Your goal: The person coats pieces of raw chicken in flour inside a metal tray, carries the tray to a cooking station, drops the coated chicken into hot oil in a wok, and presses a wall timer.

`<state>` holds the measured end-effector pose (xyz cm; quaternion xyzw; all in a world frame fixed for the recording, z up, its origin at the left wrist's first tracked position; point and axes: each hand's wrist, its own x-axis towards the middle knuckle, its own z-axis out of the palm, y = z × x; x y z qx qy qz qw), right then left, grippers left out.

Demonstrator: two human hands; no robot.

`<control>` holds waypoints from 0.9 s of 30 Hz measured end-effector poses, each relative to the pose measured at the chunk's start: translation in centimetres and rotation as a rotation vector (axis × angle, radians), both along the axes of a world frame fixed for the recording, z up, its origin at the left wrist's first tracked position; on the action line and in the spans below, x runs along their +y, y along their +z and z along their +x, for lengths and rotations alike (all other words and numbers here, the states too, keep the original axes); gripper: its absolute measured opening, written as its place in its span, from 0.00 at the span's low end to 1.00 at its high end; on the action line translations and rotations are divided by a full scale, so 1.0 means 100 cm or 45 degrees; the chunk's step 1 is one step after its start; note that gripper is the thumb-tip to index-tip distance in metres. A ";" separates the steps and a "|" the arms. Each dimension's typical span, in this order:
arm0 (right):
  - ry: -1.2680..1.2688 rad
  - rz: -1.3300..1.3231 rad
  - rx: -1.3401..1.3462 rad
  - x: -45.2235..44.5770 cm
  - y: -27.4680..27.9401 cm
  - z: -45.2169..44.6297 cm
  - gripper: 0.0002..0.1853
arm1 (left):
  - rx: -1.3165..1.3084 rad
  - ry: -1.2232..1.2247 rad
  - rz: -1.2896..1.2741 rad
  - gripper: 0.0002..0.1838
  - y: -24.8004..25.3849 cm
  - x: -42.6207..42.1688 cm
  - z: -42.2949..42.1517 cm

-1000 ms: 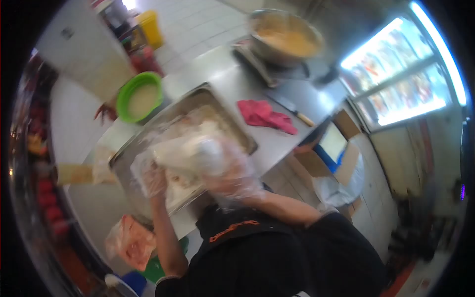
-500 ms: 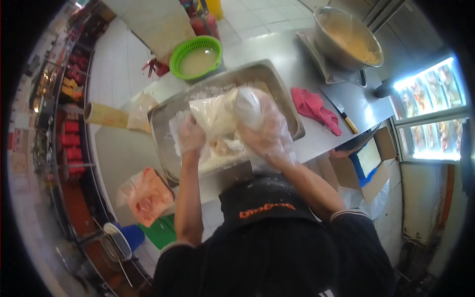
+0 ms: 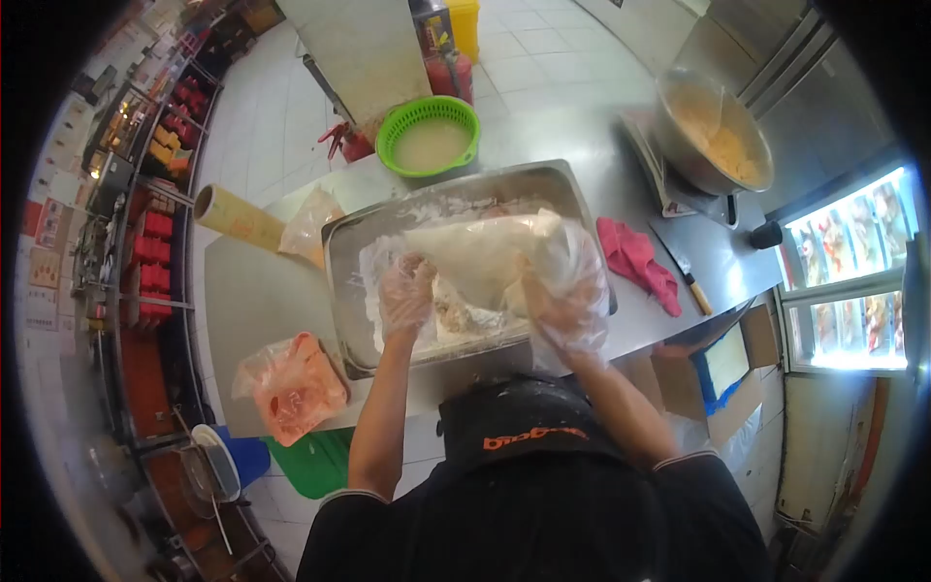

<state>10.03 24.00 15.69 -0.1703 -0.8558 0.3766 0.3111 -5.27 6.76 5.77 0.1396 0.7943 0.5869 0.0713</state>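
Note:
A clear bag of white powder (image 3: 475, 254) lies tilted over a metal tray (image 3: 351, 341). Both hands wear clear plastic gloves. My left hand (image 3: 407, 291) is closed at the bag's left end. On the right, my right hand (image 3: 562, 301) grips the bag's bulging end. White powder (image 3: 452, 325) covers part of the tray floor, with floury lumps in it between my hands. The bag hides the tray's middle.
Behind the tray stands a green basket (image 3: 429, 136) with pale liquid. A pink cloth (image 3: 635, 264) and a knife (image 3: 693, 289) lie right, below a metal bowl (image 3: 713, 131). At left are a film roll (image 3: 238, 218) and a bag of pink meat (image 3: 296, 388).
The head view has turned and sharpened. The bag has tipped from more upright to lying flatter across the tray, and my right hand has shifted along it.

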 end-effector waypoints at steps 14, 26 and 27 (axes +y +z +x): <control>-0.223 0.377 -0.259 0.067 -0.013 0.053 0.29 | 0.249 -0.264 -0.171 0.16 0.031 0.119 -0.018; -0.194 0.715 -0.372 0.072 -0.032 0.084 0.22 | 0.487 -0.338 -0.299 0.18 -0.029 0.137 -0.006; -0.180 0.715 -0.431 0.070 -0.033 0.087 0.22 | 0.116 -0.502 -0.332 0.19 -0.022 0.126 0.014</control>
